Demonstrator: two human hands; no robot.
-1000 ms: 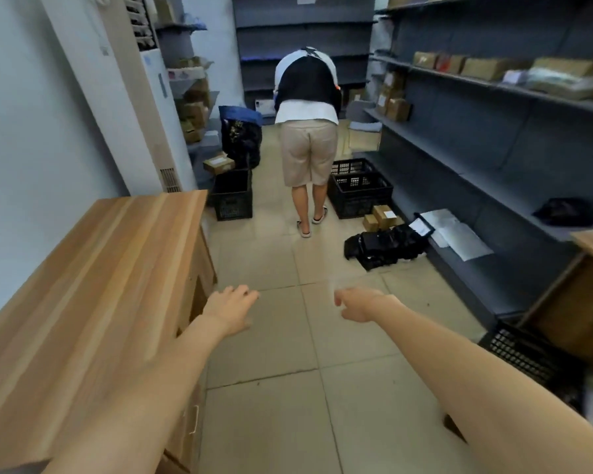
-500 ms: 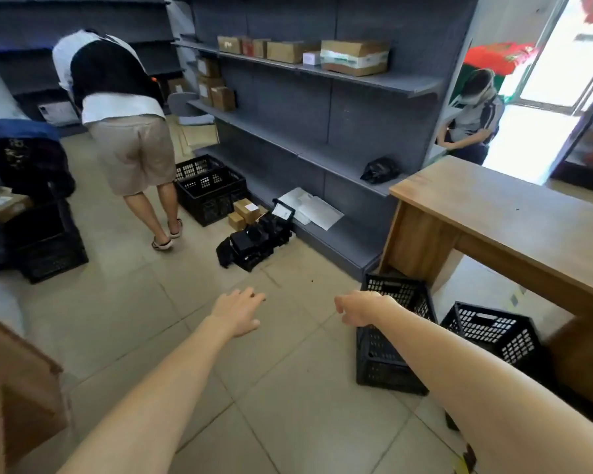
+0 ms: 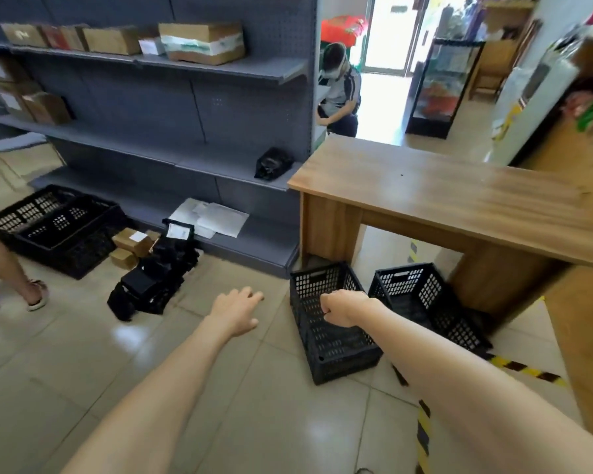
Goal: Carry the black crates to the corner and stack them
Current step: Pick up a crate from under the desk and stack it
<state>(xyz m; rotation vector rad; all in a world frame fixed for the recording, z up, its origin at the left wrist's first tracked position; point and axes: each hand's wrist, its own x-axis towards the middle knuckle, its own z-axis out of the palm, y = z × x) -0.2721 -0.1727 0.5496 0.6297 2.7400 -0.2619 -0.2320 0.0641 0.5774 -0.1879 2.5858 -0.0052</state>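
Two empty black lattice crates stand on the tiled floor by the wooden desk. The nearer crate (image 3: 336, 350) is just under my right hand (image 3: 343, 311), which hovers over its open top with fingers curled shut and nothing in them. The second crate (image 3: 425, 299) sits to its right, partly under the desk. My left hand (image 3: 237, 311) is stretched out to the left of the nearer crate, fingers loosely apart, holding nothing. Two more black crates (image 3: 59, 230), one nested askew on the other, lie at the far left by the shelving.
A wooden desk (image 3: 459, 203) overhangs the crates on the right. Grey shelving (image 3: 172, 155) with cardboard boxes lines the back. A heap of black items (image 3: 154, 282) and small boxes lies on the floor. A person's leg (image 3: 4, 268) is at the left; another person sits by the doorway (image 3: 339, 97). Yellow-black tape (image 3: 423, 436) marks the floor.
My view has swung right from the aisle toward the desk, bringing the two crates close. Both arms stay stretched forward; my right hand now hangs over the nearer crate.
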